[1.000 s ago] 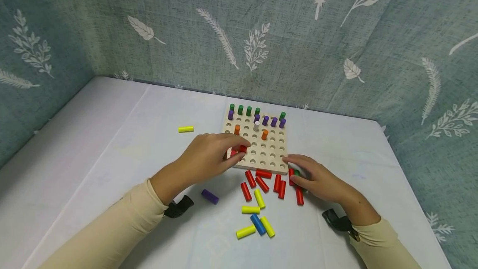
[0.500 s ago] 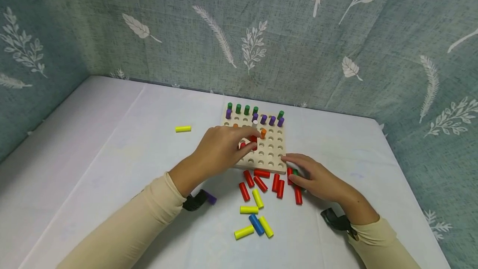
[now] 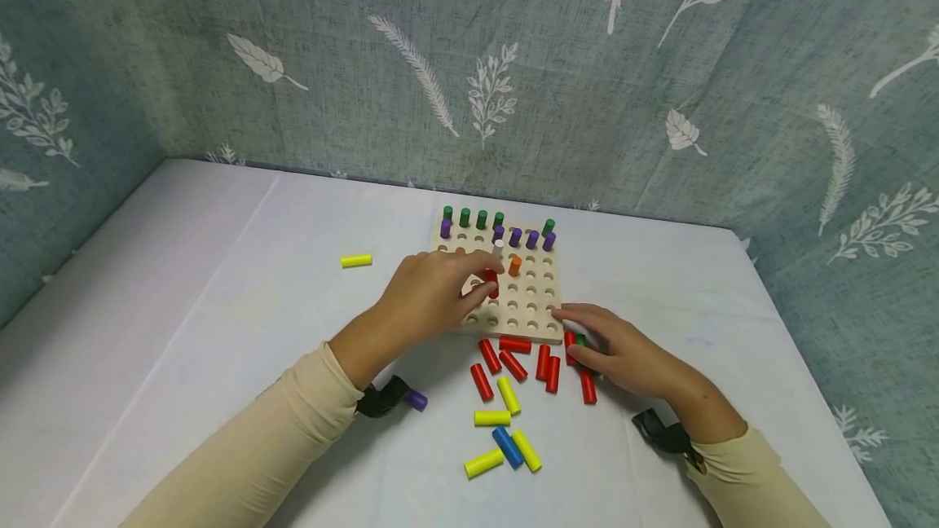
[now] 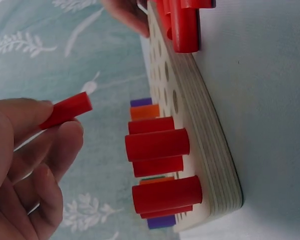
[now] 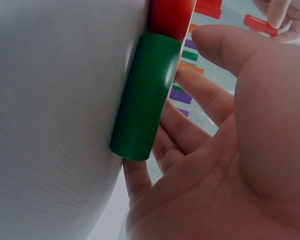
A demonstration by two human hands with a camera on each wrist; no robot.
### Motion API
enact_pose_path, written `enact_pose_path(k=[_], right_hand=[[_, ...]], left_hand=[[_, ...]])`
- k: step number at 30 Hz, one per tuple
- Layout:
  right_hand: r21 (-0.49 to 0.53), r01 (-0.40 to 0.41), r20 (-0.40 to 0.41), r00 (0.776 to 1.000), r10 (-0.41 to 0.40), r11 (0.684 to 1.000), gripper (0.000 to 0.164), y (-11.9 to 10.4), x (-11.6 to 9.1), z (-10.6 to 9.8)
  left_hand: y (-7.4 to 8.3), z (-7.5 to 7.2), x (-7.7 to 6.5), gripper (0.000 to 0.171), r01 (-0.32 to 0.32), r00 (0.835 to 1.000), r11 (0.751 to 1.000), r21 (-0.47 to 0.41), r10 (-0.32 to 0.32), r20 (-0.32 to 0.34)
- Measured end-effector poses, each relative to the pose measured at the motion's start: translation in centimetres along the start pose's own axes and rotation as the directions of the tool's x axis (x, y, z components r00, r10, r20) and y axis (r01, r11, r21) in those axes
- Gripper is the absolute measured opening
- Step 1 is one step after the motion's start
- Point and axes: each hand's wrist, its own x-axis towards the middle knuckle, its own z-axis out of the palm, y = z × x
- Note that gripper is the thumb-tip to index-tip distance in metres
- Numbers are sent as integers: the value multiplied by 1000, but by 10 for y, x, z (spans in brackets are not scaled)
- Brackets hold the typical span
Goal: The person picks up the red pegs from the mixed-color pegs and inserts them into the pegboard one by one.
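Observation:
Between thumb and fingertips my left hand [image 3: 429, 292] pinches a red peg [image 4: 67, 111], held above the wooden pegboard [image 3: 513, 336]. The left wrist view shows the peg apart from the board, with several red pegs [image 4: 157, 145] standing in holes; in the head view that hand hides most of them. My right hand [image 3: 631, 357] rests by the board's front right corner, fingers relaxed and forefinger at its edge. Under its palm lies a green peg [image 5: 147, 95], end to end with a red peg [image 5: 172, 17], and the fingers are not closed round either.
Green pegs [image 3: 482, 220], purple pegs [image 3: 532, 239], a white peg [image 3: 499, 248] and an orange peg [image 3: 515, 266] stand in the board. Before it lie loose red pegs [image 3: 482, 381], yellow pegs [image 3: 491, 419] and a blue peg [image 3: 508, 446]. One yellow peg [image 3: 356, 261] lies far left, a purple peg [image 3: 416, 400] by the left wrist.
My left hand has moved right and a little back over the board, carrying the red peg, then held nearly still. The right hand stays in place. The head view has shifted slightly.

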Motion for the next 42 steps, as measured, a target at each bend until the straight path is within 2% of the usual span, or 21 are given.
enact_pose_path(k=[6,12,19,25,42], right_hand=[[6,-16,1,1000,16,1000,54,0,-1,1],[-13,-22,-4,1000,22,1000,54,1,-2,2],[-8,-3,-8,1000,3,1000,53,1,-1,2],[-2,4,-7,1000,-4,1000,53,1,-2,1],[8,-7,-5,1000,7,1000,52,-1,-1,-1]], left_hand=[[0,-1,1,25,30,998,999,12,-31,56],[-6,4,1,22,31,992,999,-12,-29,121],[-11,7,-1,21,50,978,999,-3,-49,201],[-14,10,0,17,52,973,999,-16,-47,228],[-18,9,1,19,67,959,998,5,-66,275]])
